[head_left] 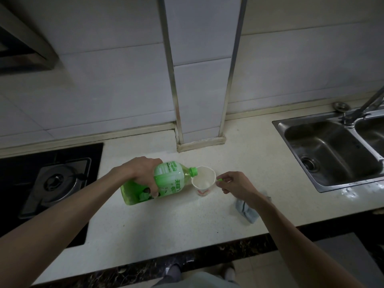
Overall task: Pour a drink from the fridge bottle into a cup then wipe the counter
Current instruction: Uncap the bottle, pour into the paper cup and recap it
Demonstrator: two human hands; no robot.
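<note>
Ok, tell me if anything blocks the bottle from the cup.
Nothing visible. The left hand tilts the bottle, green neck at the cup; the right hand, pinching a green cap, is beside it, not over it.

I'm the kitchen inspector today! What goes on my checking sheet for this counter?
Surface: pale speckled counter, no spill visible.
Job's things: green bottle tilted, mouth at the rim of the paper cup; grey-blue cloth lies by the right wrist.
Clutter: nothing seen.
Hands: left hand grips the bottle; right hand pinches a small green piece, likely the cap.
Cables: nothing seen.
Surroundings: gas stove left, steel sink and tap right, tiled wall behind.
</note>
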